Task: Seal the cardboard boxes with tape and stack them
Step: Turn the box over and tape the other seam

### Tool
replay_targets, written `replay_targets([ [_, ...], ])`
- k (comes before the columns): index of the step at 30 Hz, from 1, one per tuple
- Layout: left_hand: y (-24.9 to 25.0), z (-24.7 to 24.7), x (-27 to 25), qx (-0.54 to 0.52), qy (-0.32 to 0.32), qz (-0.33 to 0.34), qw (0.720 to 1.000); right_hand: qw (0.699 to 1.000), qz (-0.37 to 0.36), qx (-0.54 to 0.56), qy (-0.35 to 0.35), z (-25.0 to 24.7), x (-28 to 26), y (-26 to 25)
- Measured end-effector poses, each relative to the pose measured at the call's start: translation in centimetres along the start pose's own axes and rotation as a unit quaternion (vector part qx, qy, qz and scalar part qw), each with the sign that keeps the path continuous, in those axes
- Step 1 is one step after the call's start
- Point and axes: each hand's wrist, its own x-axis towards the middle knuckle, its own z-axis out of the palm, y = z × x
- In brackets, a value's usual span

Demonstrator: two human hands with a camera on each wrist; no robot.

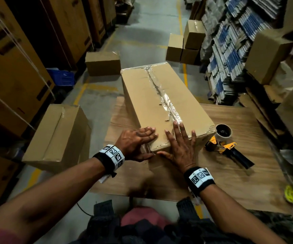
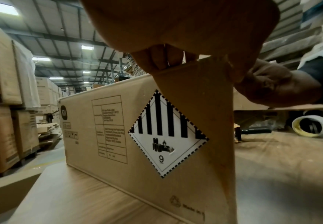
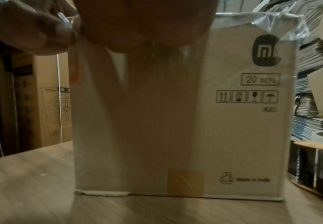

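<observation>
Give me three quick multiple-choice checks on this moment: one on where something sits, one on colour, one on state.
1. Where is the tape dispenser?
A. On the floor
B. On the table, right of the long box
C. On top of the box

2. What colour are the dispenser's accents?
A. Yellow
B. Green
C. Red

3. How are the left hand and right hand?
A. Gripping the dispenser
B. Lifting the box
C. Pressing flat on the box's near end

B: it lies beside the box's right corner.
A: yellow parts show on the black body.
C: straight fingers lie by the clear tape.
</observation>
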Motion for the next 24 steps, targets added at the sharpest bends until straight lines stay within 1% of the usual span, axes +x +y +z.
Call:
replay_targets([
  [4, 1.1, 0.4, -0.3, -0.037, 0.044, -0.045, 0.997, 0.999, -0.016, 0.023, 0.02, -0.3, -0.4, 0.1],
  [8, 1.8, 0.8, -0.4, -0.053, 0.058, -0.068, 0.995, 0.999, -0.022, 0.024, 0.024, -0.3, -0.6, 0.3],
  [14, 1.5, 1.0, -0.4, -0.027, 0.061, -0.048, 0.997, 0.999, -0.027, 0.02, 0.011, -0.3, -0.6, 0.3],
  [16, 1.7, 1.5, -0.4, -0.018, 0.076, -0.056, 0.995, 0.999, -0.023, 0.02, 0.011, -0.2, -0.7, 0.4],
  [18, 2.0, 2.3, -0.4, -0.014, 0.107, -0.06, 0.992, 1.0, -0.02, 0.005, 0.015, 0.0, -0.7, 0.4],
  [20, 2.2, 2.9, -0.4, -0.008, 0.129, -0.055, 0.99, 1.0, -0.018, 0.0, 0.016, 0.0, -0.7, 0.2],
  [24, 1.9, 3.1, -0.4, -0.012, 0.133, -0.034, 0.99, 1.0, -0.026, 0.002, 0.008, -0.3, -0.6, 0.2],
])
